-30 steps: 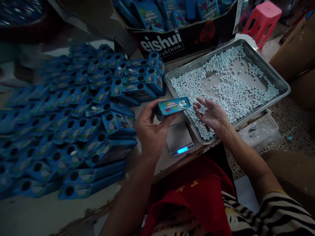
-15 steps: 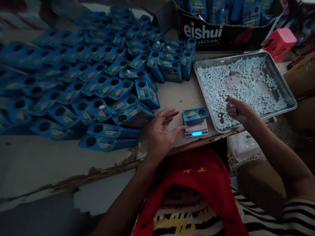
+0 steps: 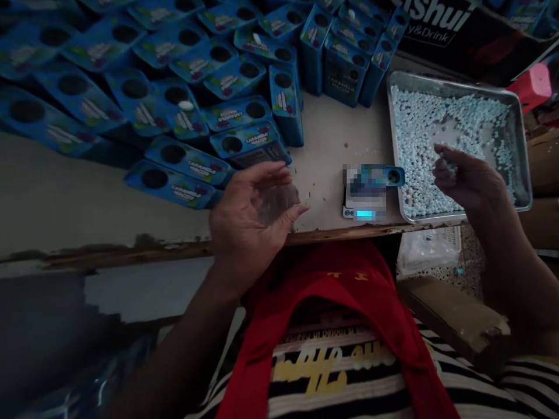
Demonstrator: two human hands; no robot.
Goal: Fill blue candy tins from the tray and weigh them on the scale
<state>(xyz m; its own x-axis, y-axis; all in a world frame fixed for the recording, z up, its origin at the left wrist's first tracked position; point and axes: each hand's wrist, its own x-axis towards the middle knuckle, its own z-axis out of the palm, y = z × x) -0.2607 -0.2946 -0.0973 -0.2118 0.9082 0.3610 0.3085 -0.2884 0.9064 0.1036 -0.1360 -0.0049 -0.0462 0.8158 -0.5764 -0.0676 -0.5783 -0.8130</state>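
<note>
My left hand is over the table's front edge, thumb and fingers apart, with nothing seen in it. To its right lies a small digital scale with a lit blue display. A blue candy box lies across the scale, its round dark hole toward the tray; part of this spot is blurred into blocks. My right hand is above the metal tray, fingers curled in around a few pale candies. Small round white and pale-blue candies cover much of the tray's bottom.
Rows of upright blue boxes with round holes on top fill the table's left and back. A few have a white candy on top. A black carton stands behind the tray, beside a pink stool. Below lies a brown cardboard box.
The view has shifted and come closer to the table. My left hand has moved left, away from the scale. My right hand stays curled over the tray.
</note>
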